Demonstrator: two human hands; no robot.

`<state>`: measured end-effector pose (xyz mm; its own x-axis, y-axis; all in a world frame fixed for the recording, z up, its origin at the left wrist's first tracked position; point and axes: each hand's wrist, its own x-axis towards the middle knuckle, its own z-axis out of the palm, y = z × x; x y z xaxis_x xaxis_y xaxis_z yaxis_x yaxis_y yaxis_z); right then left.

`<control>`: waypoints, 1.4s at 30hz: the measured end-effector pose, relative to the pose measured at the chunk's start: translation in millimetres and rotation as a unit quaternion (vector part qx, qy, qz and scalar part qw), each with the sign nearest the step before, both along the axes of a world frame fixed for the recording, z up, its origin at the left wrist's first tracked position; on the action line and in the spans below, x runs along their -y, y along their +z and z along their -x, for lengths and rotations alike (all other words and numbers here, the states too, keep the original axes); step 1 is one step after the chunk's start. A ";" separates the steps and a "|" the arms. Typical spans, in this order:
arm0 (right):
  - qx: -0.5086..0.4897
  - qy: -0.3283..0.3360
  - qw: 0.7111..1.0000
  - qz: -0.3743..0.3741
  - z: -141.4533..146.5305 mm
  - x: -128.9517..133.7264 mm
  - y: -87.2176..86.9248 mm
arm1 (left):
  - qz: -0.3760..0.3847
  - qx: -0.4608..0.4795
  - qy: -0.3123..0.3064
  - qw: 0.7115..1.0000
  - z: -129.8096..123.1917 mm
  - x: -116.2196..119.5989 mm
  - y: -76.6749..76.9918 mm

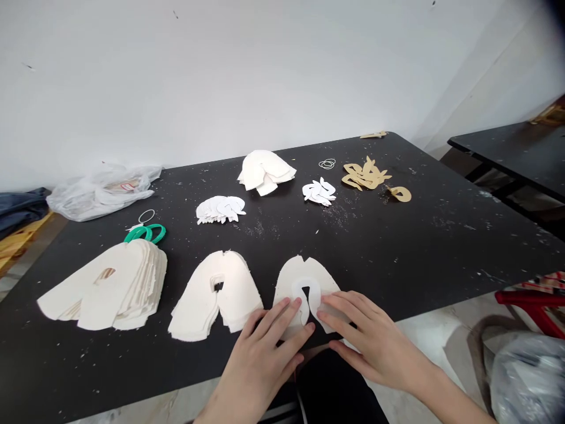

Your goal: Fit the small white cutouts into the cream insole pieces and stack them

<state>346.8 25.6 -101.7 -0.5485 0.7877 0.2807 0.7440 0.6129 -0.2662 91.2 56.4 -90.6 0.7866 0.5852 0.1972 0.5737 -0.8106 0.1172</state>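
A cream, horseshoe-shaped fabric-like piece lies flat at the table's near edge, with a notch at its top. On it rests a smaller white horseshoe-shaped piece around the central opening. My left hand has its fingers stretched out, the tips on the left side of both pieces. From the other side, my right hand lays its outstretched fingers on their right side. To the left sit a stack of similar cream pieces and a thicker stack.
Green-handled scissors lie behind the thick stack, near a plastic bag. Farther back are white cutouts, more white cutouts, a cream pile, rubber bands and tan cutouts. A red stool stands at right.
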 end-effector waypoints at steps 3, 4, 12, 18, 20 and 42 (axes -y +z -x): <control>0.036 -0.002 0.999 -0.022 2.4 2.1 -2.7 | 0.017 0.001 0.000 1.000 2.5 3.2 -2.7; 0.052 -0.004 0.998 -0.030 3.8 3.0 -3.6 | 0.023 0.003 0.002 1.000 3.8 4.8 -4.3; 0.072 -0.067 0.993 -0.058 26.8 13.1 -8.2 | 0.073 0.093 -0.003 0.993 6.2 13.5 -0.5; 0.008 -0.054 0.996 -0.072 37.0 18.2 -18.0 | 0.065 0.170 -0.005 0.983 10.8 17.2 19.0; -0.045 -0.060 0.994 -0.082 35.1 21.4 -25.4 | 0.073 0.185 0.010 0.980 16.8 20.7 19.7; -0.817 -0.213 0.428 0.324 64.8 6.2 23.3 | 0.600 0.487 0.105 0.626 -37.0 -34.6 22.9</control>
